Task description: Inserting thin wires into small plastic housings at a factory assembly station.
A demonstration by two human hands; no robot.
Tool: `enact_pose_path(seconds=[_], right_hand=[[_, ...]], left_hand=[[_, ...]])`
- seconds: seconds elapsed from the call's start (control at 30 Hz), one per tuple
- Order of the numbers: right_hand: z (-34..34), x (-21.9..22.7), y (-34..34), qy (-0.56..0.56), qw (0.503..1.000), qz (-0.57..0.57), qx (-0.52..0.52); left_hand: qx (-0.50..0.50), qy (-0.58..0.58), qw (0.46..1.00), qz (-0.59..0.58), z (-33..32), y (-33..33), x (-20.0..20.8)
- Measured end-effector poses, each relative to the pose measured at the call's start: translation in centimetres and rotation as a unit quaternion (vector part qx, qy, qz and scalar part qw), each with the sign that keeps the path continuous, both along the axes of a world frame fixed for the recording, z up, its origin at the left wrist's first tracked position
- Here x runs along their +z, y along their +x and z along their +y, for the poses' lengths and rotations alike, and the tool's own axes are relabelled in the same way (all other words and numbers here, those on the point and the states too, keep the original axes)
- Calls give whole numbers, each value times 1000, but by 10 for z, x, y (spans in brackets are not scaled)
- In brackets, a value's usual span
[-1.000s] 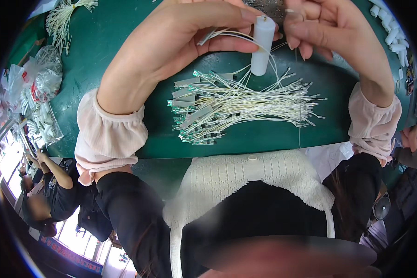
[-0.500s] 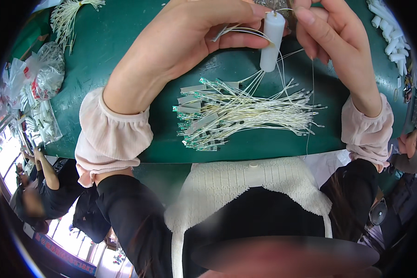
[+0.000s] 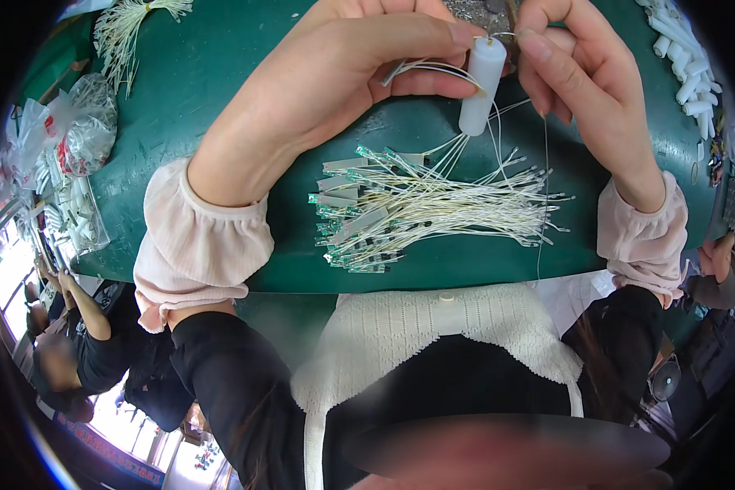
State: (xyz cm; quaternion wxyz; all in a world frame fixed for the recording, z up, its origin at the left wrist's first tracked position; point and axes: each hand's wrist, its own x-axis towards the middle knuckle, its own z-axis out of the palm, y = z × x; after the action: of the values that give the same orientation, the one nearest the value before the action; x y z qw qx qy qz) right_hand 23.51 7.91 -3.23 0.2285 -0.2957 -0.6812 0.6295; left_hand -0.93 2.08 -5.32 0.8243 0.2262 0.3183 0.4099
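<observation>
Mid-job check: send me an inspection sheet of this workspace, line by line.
Surface: green table, lightly marked.
Job's things: white tube, held at a slight tilt above the table.
Clutter: plastic bags at left; heap of small white pieces at right.
Hands: left hand grips the white tube; right hand pinches a thin wire near its top.
Cables: wire pile with green boards; tied wire bundle, upper left.
Surroundings: another person, lower left.
</observation>
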Motion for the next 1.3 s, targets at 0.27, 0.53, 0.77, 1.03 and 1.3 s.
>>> enact_pose_path(seconds=[0.27, 0.53, 0.77, 1.03, 1.3], right_hand=[[8, 30, -5, 28, 996, -85, 30], [-11, 20, -15, -112, 991, -3, -71], [-14, 31, -16, -18, 999, -18, -42], [-9, 15, 2, 27, 997, -67, -27], [-14, 1, 9, 41, 999, -20, -18]], left_hand=[[7, 14, 1000, -13, 0, 1, 0], [-36, 490, 871, 24, 14, -5, -27], [9, 17, 1000, 7, -1, 2, 3], [5, -14, 1000, 16, -7, 3, 6], [-10, 133, 985, 112, -14, 8, 15]])
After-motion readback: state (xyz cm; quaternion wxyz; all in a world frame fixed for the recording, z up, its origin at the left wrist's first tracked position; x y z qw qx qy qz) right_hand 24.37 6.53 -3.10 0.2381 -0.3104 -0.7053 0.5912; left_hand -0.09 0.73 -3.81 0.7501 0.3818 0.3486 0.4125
